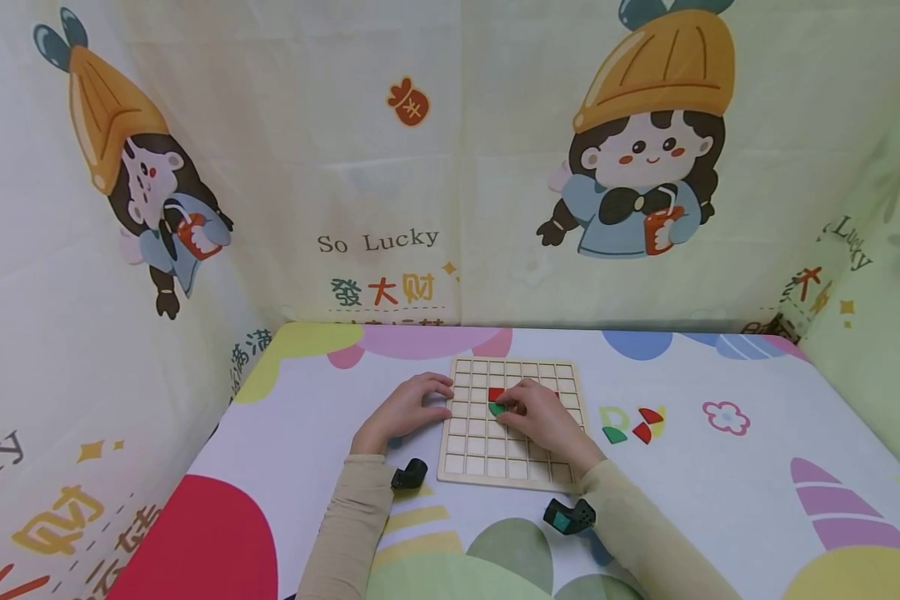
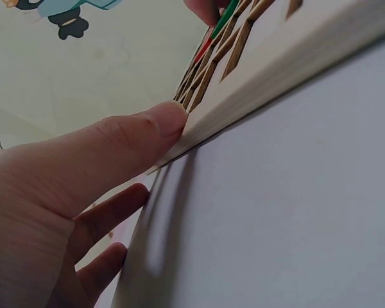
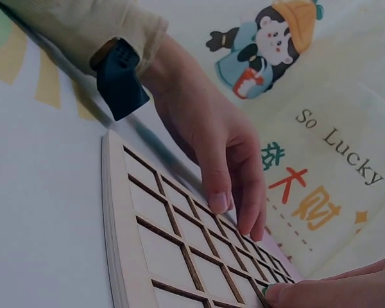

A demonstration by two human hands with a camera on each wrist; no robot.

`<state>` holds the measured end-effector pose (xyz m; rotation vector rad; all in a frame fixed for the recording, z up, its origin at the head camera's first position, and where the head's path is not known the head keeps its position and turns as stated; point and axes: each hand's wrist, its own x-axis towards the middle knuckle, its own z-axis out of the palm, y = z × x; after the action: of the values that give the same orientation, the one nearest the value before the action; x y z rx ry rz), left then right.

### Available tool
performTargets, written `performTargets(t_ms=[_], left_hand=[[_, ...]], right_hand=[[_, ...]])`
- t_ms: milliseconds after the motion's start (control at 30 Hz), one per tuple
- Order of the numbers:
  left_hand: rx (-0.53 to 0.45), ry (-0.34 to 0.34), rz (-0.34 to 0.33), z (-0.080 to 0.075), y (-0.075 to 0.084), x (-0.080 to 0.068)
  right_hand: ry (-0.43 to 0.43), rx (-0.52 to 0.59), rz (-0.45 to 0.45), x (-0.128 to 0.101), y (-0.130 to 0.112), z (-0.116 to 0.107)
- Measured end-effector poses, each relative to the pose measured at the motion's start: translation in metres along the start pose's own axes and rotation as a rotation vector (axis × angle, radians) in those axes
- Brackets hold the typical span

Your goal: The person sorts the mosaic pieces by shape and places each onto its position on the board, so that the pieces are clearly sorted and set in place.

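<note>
A square wooden grid board [image 1: 476, 465] lies on the table. My right hand [image 1: 543, 421] is over its middle, with thumb and index finger pinching a green quarter-round piece [image 1: 496, 409] at one of the cells. Just beyond that piece, a red piece [image 1: 496, 393] sits in the grid. Another bit of red [image 1: 557, 394] peeks out past the right hand, mostly hidden. At the board's left edge rests my left hand [image 1: 412, 408], fingers relaxed; in the left wrist view its thumb [image 2: 167, 119] touches the board's side.
To the right of the board lie a loose green piece [image 1: 613, 435] and two red ones, a farther red piece [image 1: 651, 415] and a nearer red piece [image 1: 642, 432]. A printed cloth [image 1: 495, 283] hangs behind the table. Black wrist cameras sit at both sleeves.
</note>
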<state>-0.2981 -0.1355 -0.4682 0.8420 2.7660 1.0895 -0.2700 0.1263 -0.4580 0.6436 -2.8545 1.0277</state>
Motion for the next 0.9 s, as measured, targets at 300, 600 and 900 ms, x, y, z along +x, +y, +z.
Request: performTargets(t_ms=[300, 600, 900], left_hand=[[0.004, -0.001, -0.001, -0.0008, 0.0021, -0.0011], [-0.012, 0.003, -0.011, -0.0010, 0.0037, -0.0022], [-0.003, 0.002, -0.012, -0.0020, 0.0053, -0.0020]], right_hand=[[0.015, -0.017, -0.003, -0.0014, -0.0019, -0.0001], [0.017, -0.022, -0.008, -0.0014, -0.0015, 0.0000], [0.018, -0.023, 0.008, -0.0004, -0.0017, 0.0005]])
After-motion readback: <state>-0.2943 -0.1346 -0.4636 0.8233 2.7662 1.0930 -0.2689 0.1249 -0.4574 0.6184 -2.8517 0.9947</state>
